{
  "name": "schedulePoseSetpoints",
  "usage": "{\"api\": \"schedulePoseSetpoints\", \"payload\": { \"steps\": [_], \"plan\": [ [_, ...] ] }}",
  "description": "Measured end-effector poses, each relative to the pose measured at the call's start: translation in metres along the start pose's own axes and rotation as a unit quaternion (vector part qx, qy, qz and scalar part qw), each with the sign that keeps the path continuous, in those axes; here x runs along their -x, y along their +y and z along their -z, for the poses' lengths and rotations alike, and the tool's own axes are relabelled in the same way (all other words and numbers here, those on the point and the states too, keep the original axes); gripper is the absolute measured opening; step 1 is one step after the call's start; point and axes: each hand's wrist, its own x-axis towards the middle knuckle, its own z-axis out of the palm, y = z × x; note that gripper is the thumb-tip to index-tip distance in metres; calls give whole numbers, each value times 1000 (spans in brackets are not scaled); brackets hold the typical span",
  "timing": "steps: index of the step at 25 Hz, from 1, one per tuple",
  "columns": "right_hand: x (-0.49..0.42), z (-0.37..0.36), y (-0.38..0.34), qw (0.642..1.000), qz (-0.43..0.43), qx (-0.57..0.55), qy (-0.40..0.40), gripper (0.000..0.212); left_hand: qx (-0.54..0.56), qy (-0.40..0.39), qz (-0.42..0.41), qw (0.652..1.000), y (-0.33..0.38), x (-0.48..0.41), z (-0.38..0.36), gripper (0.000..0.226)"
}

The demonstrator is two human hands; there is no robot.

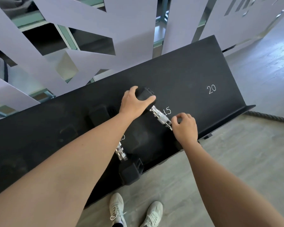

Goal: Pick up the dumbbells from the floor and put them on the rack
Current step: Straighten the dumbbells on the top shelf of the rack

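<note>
A black dumbbell with a chrome handle (pixel 160 117) lies on the black rack (pixel 195 76) beside the painted "15". My left hand (pixel 134 102) is clamped over its far hex head. My right hand (pixel 184 128) rests on the near end of the handle and hides the near head; its fingers are curled there. A second black dumbbell (pixel 131 172) lies on the rack further left, its handle partly hidden under my left forearm, with its far head (pixel 99 114) near the rack's back wall.
The rack shelf carries a painted "20" (pixel 211 89) to the right. A thick rope (pixel 269 117) lies on the wooden floor at the right. A glass wall with white panels (pixel 105 38) stands behind the rack. My pale shoes (pixel 134 212) stand before it.
</note>
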Motion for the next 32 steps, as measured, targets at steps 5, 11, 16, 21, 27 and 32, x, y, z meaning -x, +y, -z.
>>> {"api": "schedulePoseSetpoints", "payload": {
  "steps": [5, 11, 16, 21, 27, 32],
  "plan": [
    [-8, -15, 28, 997, -16, 72, -35, 37, -49, 26, -24, 998, -9, -17, -19, 99],
    [-16, -9, 36, 994, -92, 23, -44, 31, -79, 27, -50, 995, 9, -35, -28, 96],
    [-23, -8, 46, 987, -161, -5, -12, 33, -107, -31, -102, 989, 38, -62, -44, 95],
    [-27, -6, 47, 972, -234, -37, 10, 35, -99, -48, -100, 989, 54, -73, -56, 93],
    [-27, -7, 46, 966, -254, -54, 12, 32, -138, -33, -103, 984, 56, -78, -61, 94],
    [-24, -7, 46, 967, -247, -58, 22, 32, -118, -16, -92, 989, 55, -72, -60, 92]
  ]
}}
